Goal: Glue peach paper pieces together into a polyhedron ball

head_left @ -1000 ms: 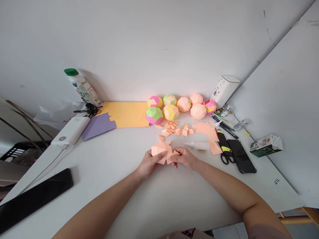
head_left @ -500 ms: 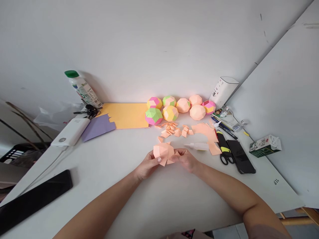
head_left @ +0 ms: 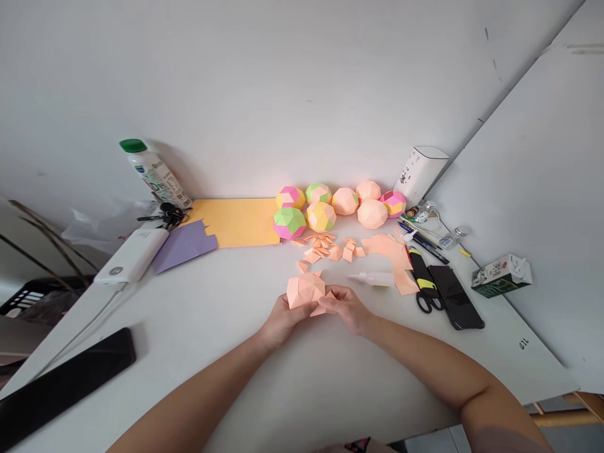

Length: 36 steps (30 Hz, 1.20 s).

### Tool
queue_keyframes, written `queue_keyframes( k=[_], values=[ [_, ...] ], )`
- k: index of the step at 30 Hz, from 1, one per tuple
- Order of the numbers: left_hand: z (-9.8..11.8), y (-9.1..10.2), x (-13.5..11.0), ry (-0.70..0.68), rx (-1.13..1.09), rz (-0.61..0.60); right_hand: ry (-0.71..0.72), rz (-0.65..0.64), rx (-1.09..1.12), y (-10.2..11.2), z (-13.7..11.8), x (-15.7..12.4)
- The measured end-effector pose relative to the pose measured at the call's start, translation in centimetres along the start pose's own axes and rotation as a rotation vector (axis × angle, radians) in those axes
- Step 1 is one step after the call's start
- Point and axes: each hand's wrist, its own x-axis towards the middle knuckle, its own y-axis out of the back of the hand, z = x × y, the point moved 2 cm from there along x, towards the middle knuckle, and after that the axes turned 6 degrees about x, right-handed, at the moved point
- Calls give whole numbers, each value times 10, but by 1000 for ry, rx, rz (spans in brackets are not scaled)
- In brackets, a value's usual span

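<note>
A partly built peach paper ball (head_left: 304, 288), with loose flaps at its edge, is held up above the white table. My left hand (head_left: 282, 319) is closed on its left and lower side, thumb along the bottom. My right hand (head_left: 348, 307) pinches a flap at its lower right side. Just beyond lie several small cut peach paper pieces (head_left: 321, 245). A glue bottle (head_left: 375, 278) with a thin nozzle rests on its side beyond my right hand.
Finished paper balls (head_left: 321, 216) stand by the wall. Yellow card (head_left: 243, 221) and purple card (head_left: 185, 245) lie left, near a power bank (head_left: 132, 255), a bottle (head_left: 153, 173) and a black device (head_left: 70, 384). Scissors (head_left: 427, 292), a phone (head_left: 455, 296) and a carton (head_left: 502, 275) are right.
The paper ball has been turned and shifted slightly left. My left thumb has moved right along its lower edge, closer to my right fingers.
</note>
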Motion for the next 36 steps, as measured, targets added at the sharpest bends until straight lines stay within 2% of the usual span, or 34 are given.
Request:
queue_keyframes(
  k=[5, 10, 15, 23, 27, 29, 32, 34, 36],
  values=[
    [-1, 2, 0, 1, 40, -20, -7, -12, -47, 1, -3, 0],
    [-1, 1, 0, -33, 76, -31, 40, 11, -5, 1, -1, -1],
    [-1, 2, 1, -26, 113, -26, 79, -22, -4, -2, 1, -2],
    [0, 6, 4, 26, -65, -40, 56, 12, -8, 0, -1, -1],
    [6, 3, 5, -7, -120, -106, 65, -27, 7, -2, -5, 0],
    [9, 2, 5, -27, -139, -161, 25, 9, -7, 0, -3, 1],
    [10, 4, 5, -29, -112, -202, -7, 160, -80, 5, 1, -2],
    [10, 7, 5, -22, -94, -196, 102, 223, -201, 7, 1, -5],
    [9, 10, 5, 0, -93, -194, 302, 201, -384, 6, -1, -9]
  ],
)
